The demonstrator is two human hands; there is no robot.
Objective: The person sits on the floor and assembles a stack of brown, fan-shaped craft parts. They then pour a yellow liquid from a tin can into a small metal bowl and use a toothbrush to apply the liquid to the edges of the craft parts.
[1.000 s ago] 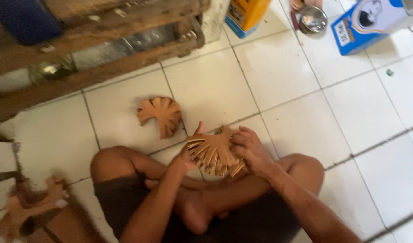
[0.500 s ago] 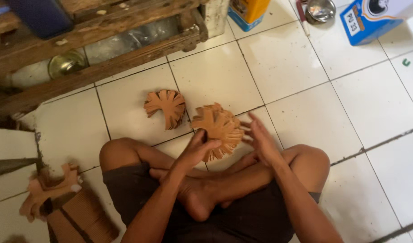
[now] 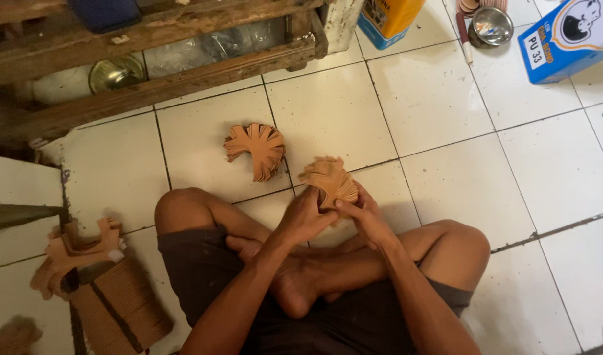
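— Where's the leather cutout stack (image 3: 329, 180)?
— I see it just above the crossed legs, pinched between left hand (image 3: 306, 219) and right hand (image 3: 362, 214), fingertips clamped on its lower edge.
— Another?
— A second leather piece (image 3: 256, 150) lies on the tiled floor (image 3: 433, 105) nearby.

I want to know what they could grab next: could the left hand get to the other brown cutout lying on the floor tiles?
Probably yes. The brown leather cutout lies on bare tile just ahead of the left knee, nothing between. But the left hand already grips a stack of cutouts.
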